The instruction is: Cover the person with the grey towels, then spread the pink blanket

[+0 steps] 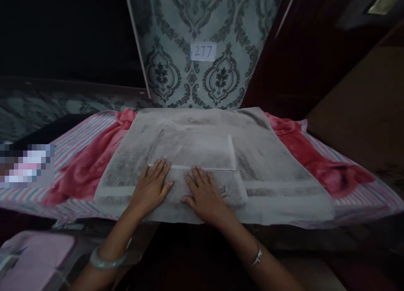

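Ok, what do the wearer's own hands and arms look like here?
No sleeves or gloves show. Up the arm from the left hand is a thick, rounded, pale greenish bangle; up from the right hand, a thinner silvery bracelet with a small clasp or charm.

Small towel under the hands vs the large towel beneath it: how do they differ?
Size: the small towel covers only part of the large towel.
Pose: the small towel looks folded, one edge running across its top; the large towel is spread wide underneath.
Look: the small towel has a little dark mark toward its front right; the large towel shows a pale band near its front.
Shared: both are grayish cloth.
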`<action>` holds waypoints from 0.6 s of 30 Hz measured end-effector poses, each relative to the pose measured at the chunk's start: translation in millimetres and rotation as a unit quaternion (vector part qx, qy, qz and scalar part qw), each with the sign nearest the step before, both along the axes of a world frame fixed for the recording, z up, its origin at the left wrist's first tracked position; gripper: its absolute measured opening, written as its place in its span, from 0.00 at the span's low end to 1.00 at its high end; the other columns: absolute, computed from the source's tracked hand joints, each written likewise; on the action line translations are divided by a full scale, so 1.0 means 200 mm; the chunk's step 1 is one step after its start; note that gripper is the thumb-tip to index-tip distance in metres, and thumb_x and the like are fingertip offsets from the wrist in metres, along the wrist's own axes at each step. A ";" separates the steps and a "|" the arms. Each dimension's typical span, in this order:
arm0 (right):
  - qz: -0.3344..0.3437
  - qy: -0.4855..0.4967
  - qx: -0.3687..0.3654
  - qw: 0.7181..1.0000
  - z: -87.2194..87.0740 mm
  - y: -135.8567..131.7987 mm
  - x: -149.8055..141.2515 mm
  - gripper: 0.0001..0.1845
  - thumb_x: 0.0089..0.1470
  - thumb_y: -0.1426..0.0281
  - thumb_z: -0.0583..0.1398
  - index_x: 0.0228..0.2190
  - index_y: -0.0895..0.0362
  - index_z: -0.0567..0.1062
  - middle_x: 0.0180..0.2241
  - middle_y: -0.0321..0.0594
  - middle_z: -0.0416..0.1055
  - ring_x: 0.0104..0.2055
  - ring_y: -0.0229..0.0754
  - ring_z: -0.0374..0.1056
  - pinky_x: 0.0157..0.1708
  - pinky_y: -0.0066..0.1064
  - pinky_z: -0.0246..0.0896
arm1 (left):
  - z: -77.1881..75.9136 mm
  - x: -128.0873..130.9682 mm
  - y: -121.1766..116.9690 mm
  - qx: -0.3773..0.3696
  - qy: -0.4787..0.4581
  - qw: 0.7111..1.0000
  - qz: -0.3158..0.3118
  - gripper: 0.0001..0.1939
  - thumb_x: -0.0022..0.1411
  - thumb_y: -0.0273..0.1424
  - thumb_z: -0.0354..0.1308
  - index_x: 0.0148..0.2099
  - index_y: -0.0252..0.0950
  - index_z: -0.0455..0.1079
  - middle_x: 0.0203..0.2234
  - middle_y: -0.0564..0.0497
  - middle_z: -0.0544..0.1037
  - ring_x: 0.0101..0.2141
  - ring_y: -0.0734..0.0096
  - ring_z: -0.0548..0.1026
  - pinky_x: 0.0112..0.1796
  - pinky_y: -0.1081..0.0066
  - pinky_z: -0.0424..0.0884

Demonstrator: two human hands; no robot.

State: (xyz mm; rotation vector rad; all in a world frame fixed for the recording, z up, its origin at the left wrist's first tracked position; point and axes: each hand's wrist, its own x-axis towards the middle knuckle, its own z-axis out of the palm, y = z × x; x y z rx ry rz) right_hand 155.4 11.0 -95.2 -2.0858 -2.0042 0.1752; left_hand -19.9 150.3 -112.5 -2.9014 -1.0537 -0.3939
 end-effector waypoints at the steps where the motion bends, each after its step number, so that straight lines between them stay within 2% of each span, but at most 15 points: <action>1: -0.001 0.012 -0.005 1.000 0.03 0.01 0.01 0.36 0.67 0.54 0.53 0.69 0.60 0.58 0.71 0.56 0.46 0.74 0.56 0.39 0.70 0.55 0.37 | -0.01 0.00 0.01 0.004 -0.005 1.000 -0.001 0.32 0.72 0.44 0.43 0.71 0.35 0.58 0.69 0.41 0.59 0.69 0.52 0.57 0.66 0.43 0.54; 4: -0.009 0.039 0.001 0.999 0.13 0.10 0.08 0.34 0.69 0.55 0.50 0.68 0.60 0.59 0.68 0.54 0.56 0.72 0.53 0.48 0.69 0.50 0.42 | -0.02 0.00 0.03 0.016 -0.016 1.000 -0.004 0.32 0.71 0.45 0.42 0.70 0.36 0.60 0.69 0.41 0.61 0.68 0.51 0.58 0.65 0.42 0.56; 5: -0.018 0.038 0.009 0.999 0.16 0.14 0.13 0.33 0.69 0.55 0.50 0.69 0.58 0.58 0.69 0.52 0.56 0.72 0.52 0.47 0.69 0.50 0.41 | -0.03 -0.01 0.04 0.020 -0.019 1.000 -0.004 0.32 0.71 0.45 0.42 0.70 0.36 0.60 0.68 0.41 0.62 0.68 0.50 0.59 0.65 0.42 0.56; 7: -0.049 0.021 0.008 0.999 0.19 0.21 0.23 0.33 0.69 0.55 0.50 0.70 0.53 0.55 0.72 0.47 0.49 0.74 0.52 0.40 0.70 0.53 0.37 | -0.03 -0.01 0.05 0.028 -0.021 0.999 -0.007 0.32 0.71 0.45 0.42 0.70 0.36 0.60 0.68 0.40 0.62 0.68 0.50 0.60 0.65 0.42 0.57; 10: -0.107 -0.006 -0.034 0.994 0.14 0.28 0.37 0.34 0.69 0.53 0.50 0.71 0.48 0.53 0.74 0.41 0.39 0.75 0.53 0.31 0.70 0.58 0.32 | -0.04 -0.01 0.05 0.033 -0.020 0.999 -0.010 0.32 0.71 0.45 0.42 0.70 0.36 0.60 0.68 0.41 0.62 0.67 0.50 0.61 0.64 0.42 0.58; 14: -0.152 -0.020 -0.040 0.987 0.02 0.23 0.43 0.36 0.68 0.50 0.48 0.71 0.49 0.51 0.74 0.45 0.35 0.75 0.55 0.30 0.70 0.58 0.30 | -0.04 -0.01 0.05 0.039 -0.024 0.999 -0.009 0.32 0.71 0.45 0.43 0.69 0.35 0.62 0.67 0.41 0.63 0.66 0.50 0.62 0.63 0.42 0.60; 16: -0.162 -0.024 -0.036 0.986 0.00 0.18 0.42 0.37 0.68 0.50 0.49 0.71 0.52 0.51 0.74 0.49 0.37 0.75 0.56 0.32 0.69 0.57 0.32 | -0.01 -0.01 0.05 0.032 -0.025 0.999 -0.011 0.31 0.70 0.45 0.45 0.68 0.36 0.64 0.67 0.41 0.65 0.66 0.49 0.64 0.61 0.42 0.62; 18: -0.164 -0.028 -0.047 0.985 0.03 0.15 0.42 0.37 0.68 0.52 0.50 0.71 0.54 0.54 0.73 0.53 0.41 0.75 0.57 0.36 0.69 0.56 0.37 | 0.06 0.00 0.05 0.011 -0.020 1.000 -0.008 0.28 0.69 0.45 0.46 0.64 0.38 0.70 0.63 0.41 0.70 0.62 0.48 0.68 0.58 0.44 0.66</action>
